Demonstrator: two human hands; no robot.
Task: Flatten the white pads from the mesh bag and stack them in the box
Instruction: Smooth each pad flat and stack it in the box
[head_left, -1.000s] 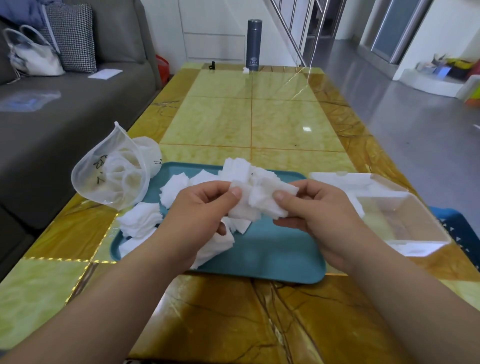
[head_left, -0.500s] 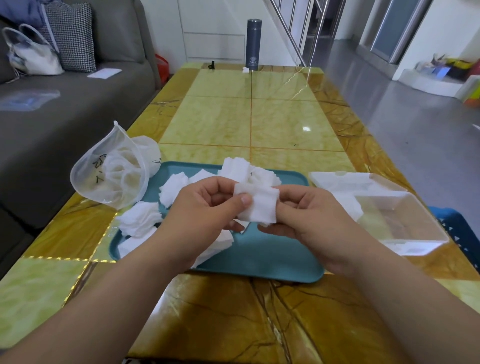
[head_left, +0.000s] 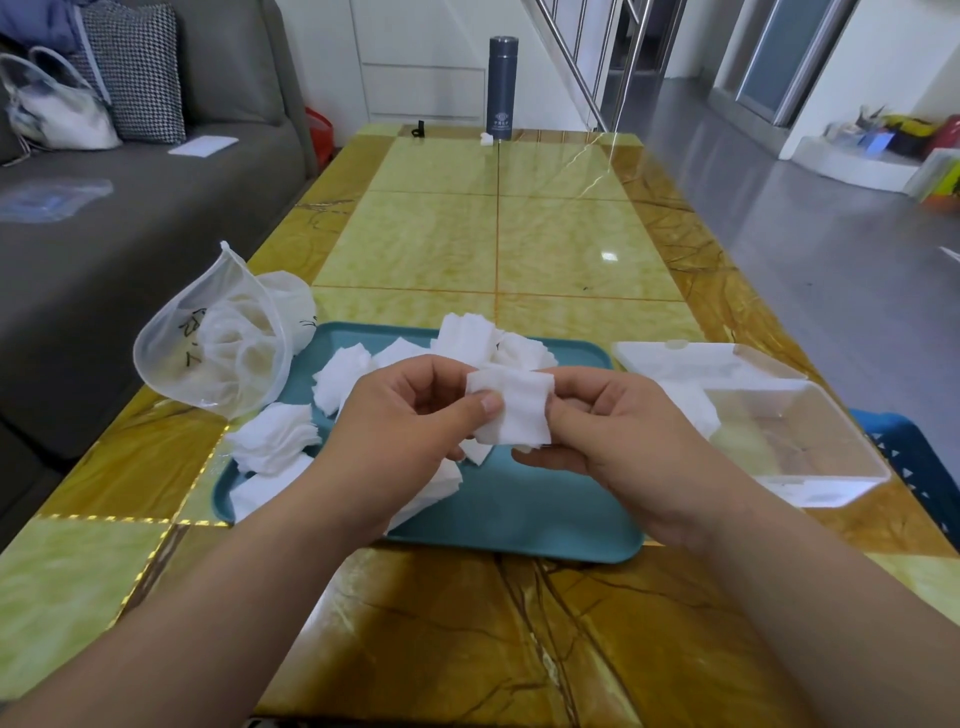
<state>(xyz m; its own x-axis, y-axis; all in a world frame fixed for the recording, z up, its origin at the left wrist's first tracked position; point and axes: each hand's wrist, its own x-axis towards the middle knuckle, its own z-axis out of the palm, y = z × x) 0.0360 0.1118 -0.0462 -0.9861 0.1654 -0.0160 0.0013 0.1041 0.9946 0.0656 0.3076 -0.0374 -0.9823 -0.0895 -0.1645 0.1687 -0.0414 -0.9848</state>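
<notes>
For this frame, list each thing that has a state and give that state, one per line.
Held pad: flattened, pinched between both hands above the tray.
Left hand: gripping the pad's left edge.
Right hand: gripping the pad's right edge.
Loose pads: crumpled, scattered on the tray.
Mesh bag: open, on its side.
Box: open, lid behind it.
Tray: flat on the table.
Flask: upright, capped.

Pads (head_left: 511, 410): plain white. Tray (head_left: 519, 499): solid teal. Mesh bag (head_left: 218, 348): translucent white, black markings. Box (head_left: 795, 441): clear, with white lid (head_left: 675, 358). Table (head_left: 493, 249): pale green marbled panels, amber-brown veined border, orange seams. Flask (head_left: 501, 88) at far edge: dark grey-blue. Sofa (head_left: 104, 249): grey; cushion (head_left: 135, 67): black-white houndstooth.
</notes>
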